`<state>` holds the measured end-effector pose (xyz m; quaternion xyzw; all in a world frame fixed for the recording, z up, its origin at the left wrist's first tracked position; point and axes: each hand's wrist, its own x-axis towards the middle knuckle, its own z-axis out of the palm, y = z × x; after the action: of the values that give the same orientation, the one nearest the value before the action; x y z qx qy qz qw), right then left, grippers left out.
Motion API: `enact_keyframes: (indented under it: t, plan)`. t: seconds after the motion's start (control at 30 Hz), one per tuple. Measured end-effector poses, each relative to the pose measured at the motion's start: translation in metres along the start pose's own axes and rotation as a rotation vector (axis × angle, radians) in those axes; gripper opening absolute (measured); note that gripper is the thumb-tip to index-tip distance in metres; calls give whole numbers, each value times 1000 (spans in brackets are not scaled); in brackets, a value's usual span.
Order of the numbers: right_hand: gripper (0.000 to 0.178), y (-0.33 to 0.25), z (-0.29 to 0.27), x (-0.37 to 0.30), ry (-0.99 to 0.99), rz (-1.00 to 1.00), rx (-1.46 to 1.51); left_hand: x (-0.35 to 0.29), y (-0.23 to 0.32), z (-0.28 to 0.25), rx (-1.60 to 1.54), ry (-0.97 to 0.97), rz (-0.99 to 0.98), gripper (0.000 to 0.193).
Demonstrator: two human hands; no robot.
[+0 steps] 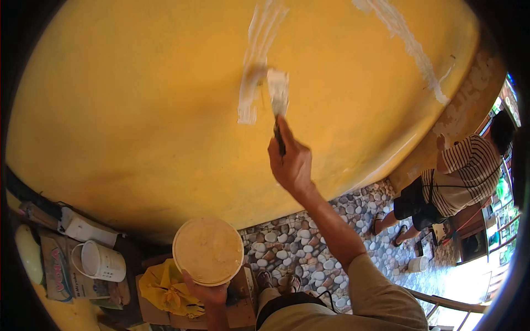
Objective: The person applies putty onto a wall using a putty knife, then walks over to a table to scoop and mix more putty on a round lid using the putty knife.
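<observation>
My right hand [293, 165] grips the dark handle of a putty knife [279, 94]. White filler coats its blade, which is held up by the yellow wall [149, 99]. Just left of the blade, a streaky white filler strip [248, 105] runs up the wall; whether the blade touches the wall I cannot tell. Low in front of me, my left hand [210, 293] holds a round cream-coloured plastic lid [208, 251] by its near edge. Pale smears lie on its face. Any container beneath it is hidden.
Another filler strip [408, 44] slants down the wall at upper right. A person in a striped top [469, 165] stands at right. At lower left are a white bucket [99, 263], cardboard boxes [58, 267] and a yellow plastic bag [160, 287]. Pebble-patterned flooring [326, 234] lies below.
</observation>
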<state>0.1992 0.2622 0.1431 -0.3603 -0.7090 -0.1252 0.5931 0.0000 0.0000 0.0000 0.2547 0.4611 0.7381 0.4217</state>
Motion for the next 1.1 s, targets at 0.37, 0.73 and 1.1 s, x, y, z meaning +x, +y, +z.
enact_keyframes:
  t: [0.37, 0.73, 1.1]
  plan:
    - [41, -22, 7, 69, -110, 186, 69, -2, 18, 10, -350, -14, -68, 61]
    - [54, -23, 63, -75, -248, 175, 18, -2, 12, 2, -586, 14, -202, 64]
    - [56, -2, 89, -193, -425, 187, -46, -3, 8, 5, -588, 93, -224, 64]
